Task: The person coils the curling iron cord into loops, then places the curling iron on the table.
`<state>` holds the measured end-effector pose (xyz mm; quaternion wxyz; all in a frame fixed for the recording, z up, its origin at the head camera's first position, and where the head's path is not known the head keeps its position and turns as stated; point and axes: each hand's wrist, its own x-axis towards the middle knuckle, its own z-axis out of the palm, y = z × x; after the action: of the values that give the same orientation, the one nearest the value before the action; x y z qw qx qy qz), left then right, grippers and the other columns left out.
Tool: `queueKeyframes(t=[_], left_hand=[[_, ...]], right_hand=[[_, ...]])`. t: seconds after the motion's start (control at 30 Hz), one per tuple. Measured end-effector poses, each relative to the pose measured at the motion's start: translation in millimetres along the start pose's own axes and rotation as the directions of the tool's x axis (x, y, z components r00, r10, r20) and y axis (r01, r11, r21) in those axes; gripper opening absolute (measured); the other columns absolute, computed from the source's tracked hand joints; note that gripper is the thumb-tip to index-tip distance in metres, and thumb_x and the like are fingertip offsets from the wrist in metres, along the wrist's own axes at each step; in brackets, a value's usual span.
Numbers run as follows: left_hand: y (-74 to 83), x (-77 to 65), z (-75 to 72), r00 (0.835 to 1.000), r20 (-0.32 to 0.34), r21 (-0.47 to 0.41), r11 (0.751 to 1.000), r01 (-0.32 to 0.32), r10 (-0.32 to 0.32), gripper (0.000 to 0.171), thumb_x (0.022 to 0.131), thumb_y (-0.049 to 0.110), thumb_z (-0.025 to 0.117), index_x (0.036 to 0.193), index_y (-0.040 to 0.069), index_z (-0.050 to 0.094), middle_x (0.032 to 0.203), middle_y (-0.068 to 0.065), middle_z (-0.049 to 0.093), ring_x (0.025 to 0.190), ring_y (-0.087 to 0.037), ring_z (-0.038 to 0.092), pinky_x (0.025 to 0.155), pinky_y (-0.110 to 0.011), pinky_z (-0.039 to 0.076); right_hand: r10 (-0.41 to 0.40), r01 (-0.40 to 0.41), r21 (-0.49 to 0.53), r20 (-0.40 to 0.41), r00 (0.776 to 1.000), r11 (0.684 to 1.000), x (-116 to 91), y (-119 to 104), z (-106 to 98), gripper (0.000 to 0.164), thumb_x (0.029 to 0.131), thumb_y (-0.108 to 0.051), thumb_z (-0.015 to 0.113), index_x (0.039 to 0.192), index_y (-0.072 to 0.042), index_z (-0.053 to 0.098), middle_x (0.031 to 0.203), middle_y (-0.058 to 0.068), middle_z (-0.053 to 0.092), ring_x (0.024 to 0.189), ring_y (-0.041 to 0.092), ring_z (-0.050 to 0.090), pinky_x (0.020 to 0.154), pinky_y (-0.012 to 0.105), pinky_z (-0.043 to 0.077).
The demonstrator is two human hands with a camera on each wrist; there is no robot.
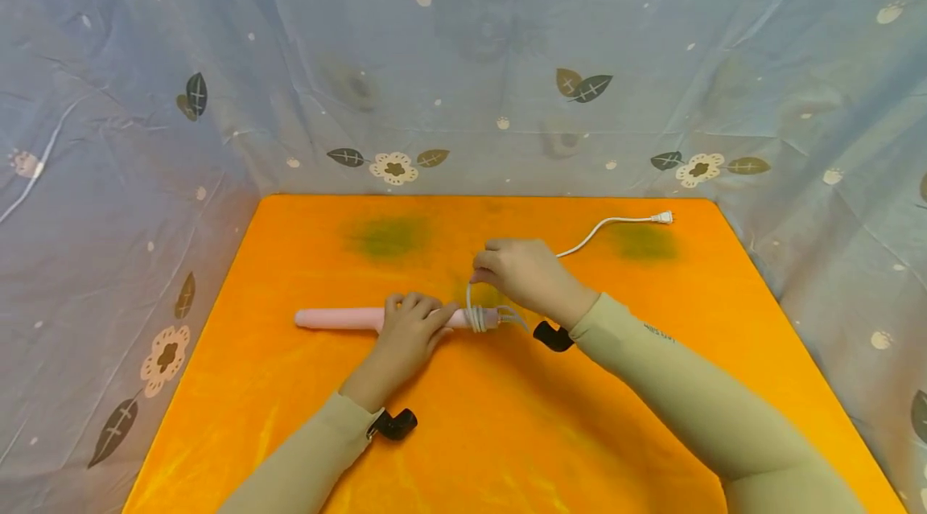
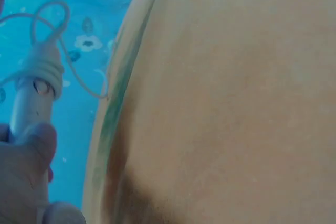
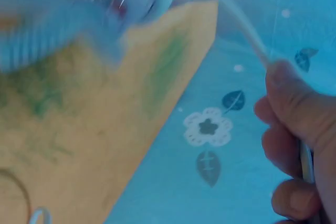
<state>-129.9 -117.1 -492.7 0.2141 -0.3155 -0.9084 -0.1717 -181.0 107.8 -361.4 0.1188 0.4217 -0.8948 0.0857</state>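
Observation:
A pink curling iron [image 1: 339,318] lies across the table, its barrel to the left. My left hand [image 1: 411,331] grips its handle, with thumb and fingers around it in the left wrist view. Several turns of white cord [image 2: 41,74] are wound round the handle's end, where the cord comes out in a loop. My right hand [image 1: 527,273] pinches the cord [image 3: 244,22] just above and behind the wound turns, and a stretch of it runs taut down to the handle. The cord's free part trails off behind that hand to a white plug [image 1: 662,217] at the back right.
An orange cloth covers the table [image 1: 507,433], with dark greenish patches near the back. Pale patterned curtains [image 1: 492,55] hang behind and along both sides. A black wrist camera [image 1: 397,424] sits on the left sleeve, and another black one [image 1: 554,335] on the right.

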Motion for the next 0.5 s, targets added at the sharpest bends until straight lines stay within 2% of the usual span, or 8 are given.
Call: queueKeyframes(t=[0.13,0.2,0.37,0.5], left_hand=[[0.1,-3.2,-1.7,0.996,-0.05,-0.022,0.997,-0.075,0.073,0.037,0.088,0.027,0.071,0.124,0.022,0.065,0.105,-0.001,0.062,0.098,-0.024,0.053,0.082,-0.048,0.032],[-0.2,-3.6,-2.7,0.993,-0.07,-0.032,0.995,-0.092,0.09,0.039,0.087,0.026,0.071,0.125,0.022,0.065,0.105,-0.001,0.062,0.098,-0.023,0.053,0.082,-0.047,0.032],[0.2,-2.9,-9.5,0.991,-0.111,-0.067,0.994,-0.088,0.08,0.042,0.082,0.023,0.075,0.123,0.019,0.067,0.105,-0.002,0.062,0.098,-0.024,0.054,0.083,-0.049,0.032],[0.0,-3.1,-12.2,0.989,-0.13,-0.083,0.993,-0.084,0.073,0.041,0.083,0.026,0.074,0.123,0.018,0.068,0.106,-0.003,0.063,0.099,-0.026,0.054,0.084,-0.05,0.032]], right_hand=[[0.071,-0.079,0.089,0.083,0.994,0.993,1,14,7,0.016,0.09,-0.035,0.067,0.085,-0.02,0.073,0.077,-0.009,0.057,0.064,0.005,0.055,0.059,0.024,0.047],[0.098,-0.113,0.12,0.124,0.987,0.986,0,21,11,0.018,0.091,-0.036,0.066,0.086,-0.021,0.074,0.078,-0.01,0.058,0.067,0.005,0.055,0.061,0.025,0.048],[0.15,-0.191,0.19,0.212,0.966,0.963,-8,36,27,0.023,0.094,-0.04,0.062,0.085,-0.021,0.074,0.077,-0.012,0.062,0.067,0.005,0.055,0.064,0.028,0.048],[0.163,-0.21,0.233,0.204,0.965,0.95,-17,41,27,0.02,0.093,-0.038,0.063,0.083,-0.023,0.072,0.078,-0.014,0.064,0.066,0.005,0.055,0.062,0.028,0.047]])
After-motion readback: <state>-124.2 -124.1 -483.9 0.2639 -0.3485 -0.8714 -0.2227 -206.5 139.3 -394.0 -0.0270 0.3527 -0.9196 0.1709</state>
